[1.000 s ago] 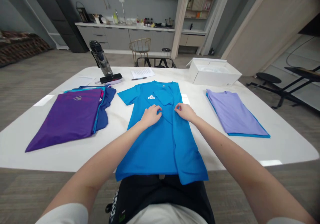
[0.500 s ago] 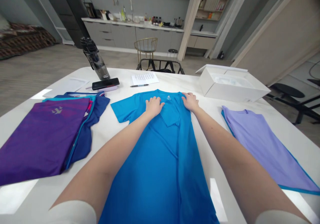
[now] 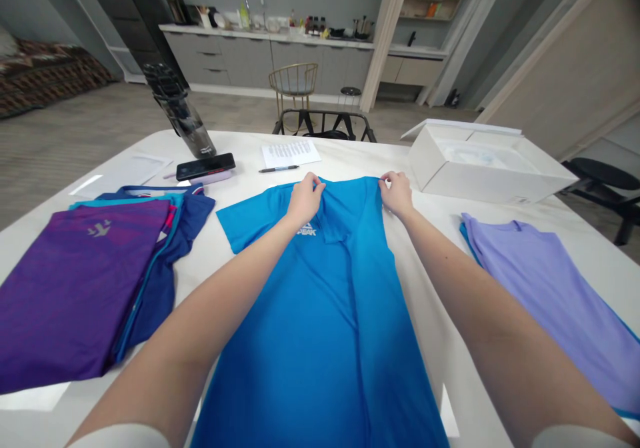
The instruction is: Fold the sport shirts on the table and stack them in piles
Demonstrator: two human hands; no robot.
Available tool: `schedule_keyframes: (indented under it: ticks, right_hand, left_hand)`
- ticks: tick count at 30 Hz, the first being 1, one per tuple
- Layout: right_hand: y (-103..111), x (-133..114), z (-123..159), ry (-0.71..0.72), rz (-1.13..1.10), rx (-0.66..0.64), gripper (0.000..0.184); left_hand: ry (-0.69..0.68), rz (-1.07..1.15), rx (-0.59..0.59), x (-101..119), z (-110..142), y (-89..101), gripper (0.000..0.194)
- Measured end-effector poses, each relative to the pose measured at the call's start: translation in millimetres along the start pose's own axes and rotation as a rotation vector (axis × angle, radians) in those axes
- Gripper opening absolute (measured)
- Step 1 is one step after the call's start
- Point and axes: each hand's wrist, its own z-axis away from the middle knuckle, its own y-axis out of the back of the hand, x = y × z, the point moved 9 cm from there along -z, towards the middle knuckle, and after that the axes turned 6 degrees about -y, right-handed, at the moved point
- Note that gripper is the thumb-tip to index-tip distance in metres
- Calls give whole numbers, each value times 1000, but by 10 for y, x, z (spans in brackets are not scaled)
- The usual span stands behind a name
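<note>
A blue T-shirt (image 3: 300, 341) lies lengthwise on the white table, its collar end away from me. Its left short sleeve is spread out, while the right side is folded inward over the body in a long crease. My left hand (image 3: 306, 199) pinches the cloth at the neckline, just above a white chest logo. At the far right shoulder corner, my right hand (image 3: 397, 193) holds the shirt's edge between thumb and fingers. The cloth between both hands is slightly raised and wrinkled.
Folded shirts with a purple one (image 3: 85, 288) on top lie left; a folded lavender shirt (image 3: 545, 288) lies right. Further back are a white box (image 3: 490, 168), a phone (image 3: 206, 167), a bottle (image 3: 183, 118), a pen (image 3: 279, 169) and a printed sheet (image 3: 291, 153).
Both hands have gone from lying flat on the shirt to pinching its top edge. The right hand moved slightly right and up. The collar is now bunched, and the chest logo shows.
</note>
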Motion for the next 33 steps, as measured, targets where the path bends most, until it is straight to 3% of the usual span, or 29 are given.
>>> schedule_keyframes:
  ticks: [3, 7, 10, 13, 19, 23, 28, 33]
  right_hand:
    - [-137, -53, 81, -26, 87, -62, 27]
    - [-133, -175, 200, -3, 231, -41, 30]
    - [-29, -347, 252, 42, 311, 4, 32]
    - [-26, -667, 299, 115, 300, -18, 34]
    - [-545, -1846, 572, 427, 66, -312, 32]
    - [-917, -2459, 700, 461, 33, -387, 34]
    - [-1235, -2806, 747, 450, 65, -399, 39]
    - [-1339, -2914, 784, 469, 128, -387, 30]
  left_hand:
    - [66, -124, -66, -225, -17, -63, 16]
    - [-20, -311, -153, -340, 133, -88, 27]
    - [-73, -439, -156, -418, 291, 61, 32]
    - [-67, -528, -114, -576, 400, 316, 36]
    - [156, -658, -60, -1136, 473, 853, 39]
    - [209, -698, -51, -1338, 515, 1081, 37]
    - [237, -718, -53, -1431, 614, 1231, 38]
    - [204, -682, -93, -1442, 679, 1299, 35]
